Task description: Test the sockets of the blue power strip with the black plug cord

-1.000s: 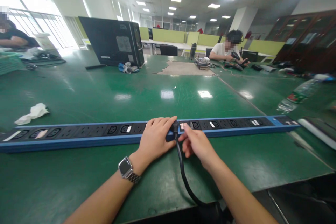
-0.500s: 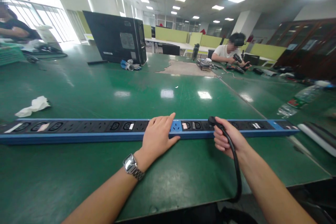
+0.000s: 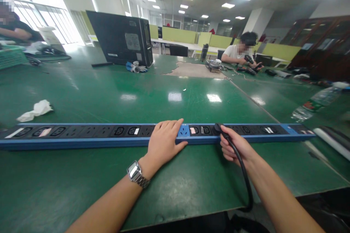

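A long blue power strip [image 3: 93,141] with black sockets lies across the green table [image 3: 109,94]. My left hand [image 3: 165,142], with a metal watch on the wrist, rests flat over the strip left of its blue socket [image 3: 183,130], thumb and fingers apart. Right of the middle, my right hand [image 3: 233,145] is closed round a black plug [image 3: 217,128], whose thick cable [image 3: 247,185] hangs down past the table's front edge. The plug is at the strip's sockets; how far it sits in one cannot be made out.
Crumpled tissue [image 3: 37,110] lies at left, a plastic bottle [image 3: 317,102] at right. Farther back stand a black computer case [image 3: 120,40] with gloves [image 3: 136,67] beside it, and a metal part [image 3: 214,65]. One person sits at back right, another at far left.
My right hand has moved slightly left and down with the plug, which is now lower against the strip. My left hand has stayed in place.
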Demonstrator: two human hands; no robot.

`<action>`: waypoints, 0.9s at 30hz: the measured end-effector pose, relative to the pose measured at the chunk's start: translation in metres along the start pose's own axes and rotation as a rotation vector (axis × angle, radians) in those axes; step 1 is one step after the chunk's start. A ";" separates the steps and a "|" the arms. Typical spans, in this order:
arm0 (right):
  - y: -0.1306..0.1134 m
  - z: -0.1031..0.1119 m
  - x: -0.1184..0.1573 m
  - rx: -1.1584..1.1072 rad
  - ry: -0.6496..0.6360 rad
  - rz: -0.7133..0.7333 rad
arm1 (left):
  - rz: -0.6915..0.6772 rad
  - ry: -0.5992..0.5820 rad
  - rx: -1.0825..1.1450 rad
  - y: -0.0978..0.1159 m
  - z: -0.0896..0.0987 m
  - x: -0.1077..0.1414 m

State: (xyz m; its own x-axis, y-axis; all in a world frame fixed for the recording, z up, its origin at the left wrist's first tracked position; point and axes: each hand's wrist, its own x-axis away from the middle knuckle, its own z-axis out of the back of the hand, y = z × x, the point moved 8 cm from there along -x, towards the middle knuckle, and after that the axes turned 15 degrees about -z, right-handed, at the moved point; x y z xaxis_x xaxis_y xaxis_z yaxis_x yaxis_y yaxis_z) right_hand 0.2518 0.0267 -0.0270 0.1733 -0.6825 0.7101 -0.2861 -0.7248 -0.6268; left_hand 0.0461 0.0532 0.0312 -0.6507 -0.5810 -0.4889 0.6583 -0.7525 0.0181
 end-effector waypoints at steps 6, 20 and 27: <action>0.004 -0.004 0.000 -0.031 -0.002 0.019 | -0.006 0.006 0.009 -0.001 0.000 0.000; -0.040 -0.001 0.054 -0.042 0.061 0.345 | -0.017 0.025 0.021 -0.001 0.000 0.001; -0.063 0.113 0.077 0.105 0.342 0.195 | -0.007 0.013 0.034 -0.001 0.001 0.000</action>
State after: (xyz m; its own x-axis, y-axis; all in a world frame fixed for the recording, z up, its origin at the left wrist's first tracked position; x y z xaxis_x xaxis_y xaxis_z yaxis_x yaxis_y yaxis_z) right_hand 0.3892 0.0091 0.0309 -0.2031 -0.7498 0.6297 -0.1822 -0.6029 -0.7767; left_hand 0.0452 0.0533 0.0318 -0.6498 -0.5721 -0.5004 0.6406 -0.7666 0.0446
